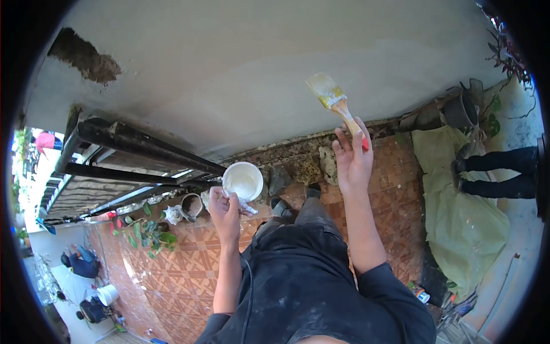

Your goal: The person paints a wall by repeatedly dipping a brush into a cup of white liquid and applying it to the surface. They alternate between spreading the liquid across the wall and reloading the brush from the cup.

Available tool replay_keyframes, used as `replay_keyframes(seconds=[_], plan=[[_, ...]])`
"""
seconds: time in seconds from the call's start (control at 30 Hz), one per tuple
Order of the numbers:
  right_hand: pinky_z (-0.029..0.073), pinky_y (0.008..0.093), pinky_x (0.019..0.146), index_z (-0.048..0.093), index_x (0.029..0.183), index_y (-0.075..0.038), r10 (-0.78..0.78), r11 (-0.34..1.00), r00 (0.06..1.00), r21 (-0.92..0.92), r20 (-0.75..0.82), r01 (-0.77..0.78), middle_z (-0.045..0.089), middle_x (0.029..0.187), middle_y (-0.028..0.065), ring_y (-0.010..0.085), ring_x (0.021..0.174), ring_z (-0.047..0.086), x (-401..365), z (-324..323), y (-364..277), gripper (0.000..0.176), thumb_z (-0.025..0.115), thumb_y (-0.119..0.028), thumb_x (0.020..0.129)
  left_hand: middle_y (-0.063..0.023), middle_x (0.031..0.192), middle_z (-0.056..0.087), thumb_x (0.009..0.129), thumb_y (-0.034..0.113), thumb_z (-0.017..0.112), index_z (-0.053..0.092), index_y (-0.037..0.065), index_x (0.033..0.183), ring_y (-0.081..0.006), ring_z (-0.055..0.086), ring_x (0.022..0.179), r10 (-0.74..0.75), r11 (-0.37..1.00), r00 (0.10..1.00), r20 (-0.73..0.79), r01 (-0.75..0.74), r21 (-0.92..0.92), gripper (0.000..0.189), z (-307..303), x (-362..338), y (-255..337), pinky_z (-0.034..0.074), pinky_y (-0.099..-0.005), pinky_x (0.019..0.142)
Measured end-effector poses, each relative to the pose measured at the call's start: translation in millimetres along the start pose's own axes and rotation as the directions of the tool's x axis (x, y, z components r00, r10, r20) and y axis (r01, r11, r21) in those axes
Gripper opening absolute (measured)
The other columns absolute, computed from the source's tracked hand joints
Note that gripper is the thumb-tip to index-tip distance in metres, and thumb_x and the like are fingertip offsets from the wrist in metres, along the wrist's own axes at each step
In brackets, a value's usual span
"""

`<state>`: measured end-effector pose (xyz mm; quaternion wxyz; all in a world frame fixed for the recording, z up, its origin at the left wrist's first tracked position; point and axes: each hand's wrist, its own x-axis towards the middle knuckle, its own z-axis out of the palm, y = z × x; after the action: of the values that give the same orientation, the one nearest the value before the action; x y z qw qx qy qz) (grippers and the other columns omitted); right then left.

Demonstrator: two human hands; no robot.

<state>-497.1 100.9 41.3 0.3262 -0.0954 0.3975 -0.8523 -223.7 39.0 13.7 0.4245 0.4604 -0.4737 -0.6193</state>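
Observation:
My right hand (354, 155) is raised near the wall (229, 69) and grips the red-tipped wooden handle of a paintbrush (332, 96). The brush's wide bristles point up and left, with whitish paint on them. My left hand (224, 209) holds a small white cup (243, 179) by its side, its open top facing me and pale paint inside. A whitish, crumpled piece sticks out by the fingers of that hand, too small to make out.
A black metal railing (132, 146) juts out at left. Potted plants (150, 232) and rocks (279, 179) line the wall's foot. At right, a person's legs (498, 175) stand by a green sheet (452, 212). Two people sit or crouch at lower left near a white bucket (107, 294).

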Motion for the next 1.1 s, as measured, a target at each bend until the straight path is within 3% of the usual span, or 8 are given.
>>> replay_keyframes(seconds=[0.17,0.3,0.47,0.6,0.8,0.9,0.97,1.1], plan=[[0.055,0.0346,0.093,0.042,0.138,-0.002,-0.019,0.990,1.000,0.137,0.006,0.018,0.057,0.127,0.0152,0.0232,0.117,0.059,32,-12,17,0.044,0.053,-0.022,0.100,-0.0059,0.074,0.056,0.098,0.003,0.050,0.038,0.005,0.097,-0.0091,0.057,0.052,0.000,1.000,1.000,-0.021,0.001,0.025,0.011,-7,-9,0,0.052,-0.0232,0.043],[0.056,0.0355,0.092,0.044,0.133,0.005,-0.076,0.989,0.995,0.125,-0.058,0.083,0.059,0.123,0.0196,0.0260,0.113,0.062,57,-18,16,0.040,0.052,-0.018,0.101,-0.0071,0.075,0.058,0.098,0.002,0.049,0.038,0.005,0.098,-0.0097,0.057,0.052,-0.017,0.999,0.999,-0.046,0.019,0.047,0.012,-5,-7,-2,0.053,-0.0238,0.043],[0.059,0.0335,0.085,0.052,0.119,0.012,-0.276,0.954,0.958,-0.146,-0.078,0.263,0.066,0.102,0.0217,0.0280,0.093,0.069,97,-22,15,0.032,0.050,-0.015,0.101,-0.0089,0.073,0.059,0.098,0.004,0.050,0.039,0.004,0.099,-0.0118,0.059,0.051,0.001,0.997,0.999,-0.046,0.002,0.071,0.012,15,-3,8,0.053,-0.0243,0.043],[0.059,0.0330,0.084,0.054,0.117,0.012,-0.297,0.940,0.954,-0.185,-0.037,0.286,0.067,0.101,0.0210,0.0269,0.093,0.070,130,-14,20,0.033,0.052,-0.016,0.101,-0.0095,0.074,0.060,0.098,0.005,0.052,0.038,0.004,0.100,-0.0128,0.060,0.051,0.011,0.997,0.999,-0.035,-0.008,0.082,0.013,26,1,10,0.053,-0.0246,0.043],[0.060,0.0321,0.081,0.056,0.116,0.013,-0.277,0.944,0.961,-0.187,0.000,0.273,0.067,0.100,0.0211,0.0264,0.090,0.070,174,1,32,0.034,0.055,-0.017,0.100,-0.0078,0.072,0.059,0.098,0.005,0.052,0.038,0.004,0.099,-0.0116,0.059,0.051,0.012,0.996,0.999,-0.038,-0.009,0.091,0.014,40,2,8,0.052,-0.0239,0.042],[0.061,0.0317,0.080,0.057,0.113,0.011,-0.150,0.988,0.979,-0.045,-0.139,0.145,0.067,0.100,0.0209,0.0281,0.090,0.070,186,-1,24,0.033,0.055,-0.018,0.099,-0.0076,0.071,0.059,0.098,0.006,0.053,0.038,0.005,0.100,-0.0114,0.059,0.052,0.015,0.995,0.999,-0.040,-0.011,0.102,0.015,43,7,4,0.051,-0.0238,0.042],[0.061,0.0322,0.079,0.059,0.101,0.008,-0.038,0.989,0.990,0.138,-0.134,0.056,0.067,0.094,0.0198,0.0288,0.086,0.071,183,-8,15,0.030,0.055,-0.022,0.099,-0.0078,0.072,0.059,0.098,0.006,0.053,0.038,0.005,0.100,-0.0115,0.059,0.052,0.016,0.996,0.998,-0.058,-0.011,0.090,0.015,53,8,7,0.051,-0.0239,0.042],[0.061,0.0306,0.067,0.057,0.090,0.004,-0.052,0.992,0.984,0.106,-0.171,0.071,0.068,0.080,0.0173,0.0264,0.073,0.071,174,-22,11,0.034,0.051,-0.028,0.101,-0.0080,0.077,0.057,0.096,0.002,0.052,0.037,0.005,0.101,-0.0116,0.058,0.057,-0.019,0.998,0.997,-0.070,0.023,0.065,0.016,67,10,9,0.054,-0.0257,0.044]])
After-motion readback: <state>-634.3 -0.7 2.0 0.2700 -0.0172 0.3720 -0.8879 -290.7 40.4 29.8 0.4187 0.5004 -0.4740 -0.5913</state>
